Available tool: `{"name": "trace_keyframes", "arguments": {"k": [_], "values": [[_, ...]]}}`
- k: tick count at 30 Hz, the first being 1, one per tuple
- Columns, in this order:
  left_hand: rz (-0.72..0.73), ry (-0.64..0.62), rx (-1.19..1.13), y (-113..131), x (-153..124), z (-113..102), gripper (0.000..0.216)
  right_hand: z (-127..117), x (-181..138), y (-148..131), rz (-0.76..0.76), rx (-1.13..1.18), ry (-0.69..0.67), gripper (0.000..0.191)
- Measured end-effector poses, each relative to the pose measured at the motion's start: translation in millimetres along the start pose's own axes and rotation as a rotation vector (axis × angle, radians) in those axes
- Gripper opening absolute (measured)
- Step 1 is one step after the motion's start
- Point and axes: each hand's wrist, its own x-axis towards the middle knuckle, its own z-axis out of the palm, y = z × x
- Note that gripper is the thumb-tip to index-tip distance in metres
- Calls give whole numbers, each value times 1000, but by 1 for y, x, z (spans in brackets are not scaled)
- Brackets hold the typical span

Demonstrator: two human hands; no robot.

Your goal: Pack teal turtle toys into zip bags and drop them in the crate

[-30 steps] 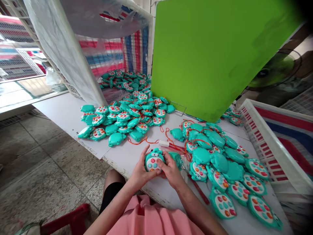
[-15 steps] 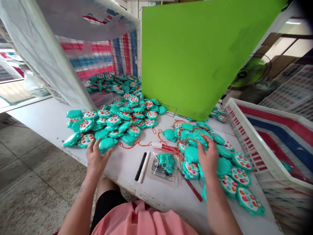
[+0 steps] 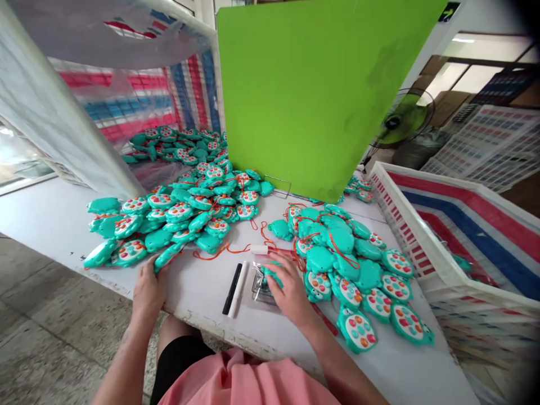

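Observation:
My left hand [image 3: 149, 289] grips a teal turtle-shaped toy [image 3: 167, 257] by its near end, at the front edge of the left pile of like toys [image 3: 181, 211]. The toy is tilted up on its side. My right hand [image 3: 289, 287] has its fingers apart and hovers over a clear plastic bag [image 3: 264, 292] with a teal part in it, which it partly hides. Right of that hand lies a second pile of turtle toys [image 3: 337, 239], some showing white faces with coloured buttons, with orange cords among them. A black marker [image 3: 232, 288] and a white marker [image 3: 238, 289] lie between my hands.
A green board [image 3: 295, 101] stands upright behind the piles. At left, a plastic-lined crate [image 3: 105, 135] on its side spills toys onto the white table [image 3: 46, 216]. A white crate with striped lining [image 3: 396, 225] stands at right, and a fan [image 3: 399, 121] behind it.
My left hand has closed on a turtle toy and tipped it up. My right hand has left the right pile and moved left over the plastic bag. The view has shifted slightly right.

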Motion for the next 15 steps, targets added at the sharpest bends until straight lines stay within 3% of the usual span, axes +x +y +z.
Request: {"name": "trace_keyframes", "arguments": {"k": [3,5,7,9,11,15], "values": [[-166,16,-203,17,-13,-7,49,13,2,-13,74,224,-105,31],[-262,-20,-534,37,-29,-8,43,20,4,-17,144,385,-169,31],[-280,-137,-1003,61,-47,-6,38,28,5,-20,252,538,-228,35],[-346,-303,-1264,86,-66,-3,35,35,5,-22,375,692,-284,43],[-411,-457,-1372,106,-83,0,35,40,5,-23,467,826,-332,47],[-343,-701,-1372,127,-105,1,49,39,0,-22,576,903,-331,46]]}}
